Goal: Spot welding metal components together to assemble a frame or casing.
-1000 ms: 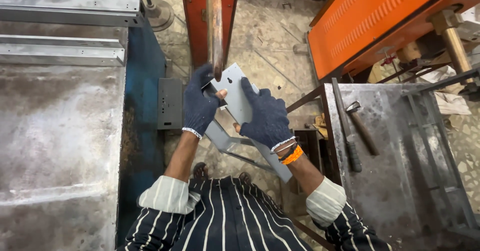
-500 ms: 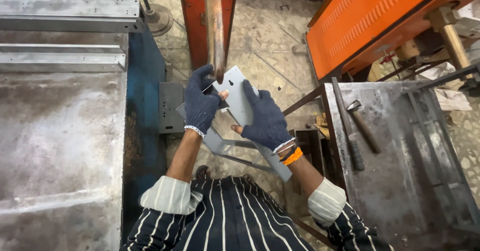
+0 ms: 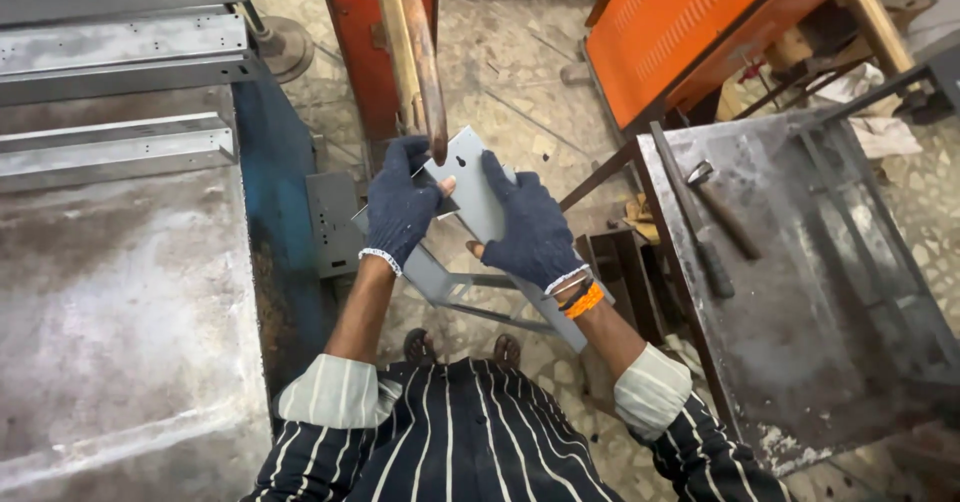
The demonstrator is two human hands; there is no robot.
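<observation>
Two gloved hands hold one grey sheet-metal piece [image 3: 470,187] in front of me, just under the tip of a long rusty lever [image 3: 418,57] that hangs down from the red machine column [image 3: 355,32]. My left hand [image 3: 400,207], in a dark blue knit glove, has its fingers curled round the left edge of the piece, thumb on top, pinching it. My right hand [image 3: 530,227], gloved the same way, lies over the right side of the piece with the fingers pressed together and wrapped round its edge; an orange band [image 3: 583,300] sits at that wrist. The piece is tilted, its upper corner touching or very near the lever tip, and I cannot tell which. Below my hands a grey bent bracket [image 3: 470,297] runs down toward my striped shirt. To my left a worn steel table [image 3: 110,312] carries long grey metal channels [image 3: 120,57] stacked at its far end. To my right a second, rust-stained steel table [image 3: 800,302] bears a hammer [image 3: 722,210] and a dark bar [image 3: 690,212] lying side by side. Beyond it stands an orange perforated panel [image 3: 690,22] above the stone floor [image 3: 520,72].
</observation>
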